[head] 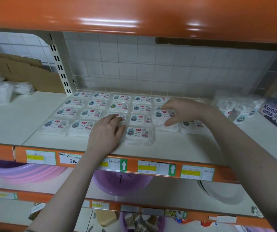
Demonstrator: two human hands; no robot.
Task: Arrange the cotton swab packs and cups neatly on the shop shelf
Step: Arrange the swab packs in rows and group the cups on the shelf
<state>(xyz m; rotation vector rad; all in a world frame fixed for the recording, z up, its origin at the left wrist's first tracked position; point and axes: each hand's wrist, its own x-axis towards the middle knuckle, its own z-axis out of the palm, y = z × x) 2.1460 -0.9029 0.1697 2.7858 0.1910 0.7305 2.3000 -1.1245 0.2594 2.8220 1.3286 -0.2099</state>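
The left hand (108, 129) presses flat on a pack; the right hand (181, 111), fingers curved, hovers over the stacked pack (163, 117). A careless nudge could skew the neighbouring rows beneath its fingertips.

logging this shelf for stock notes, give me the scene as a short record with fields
shelf: white shop shelf board with orange front edge
stock: flat clear-wrapped cotton swab packs laid in rows
left hand: left hand rests flat on a front-row pack
right hand: right hand with curled fingers over a pack at the right end of the rows; hold unclear
loose items: clear-wrapped cups at right, not in rows
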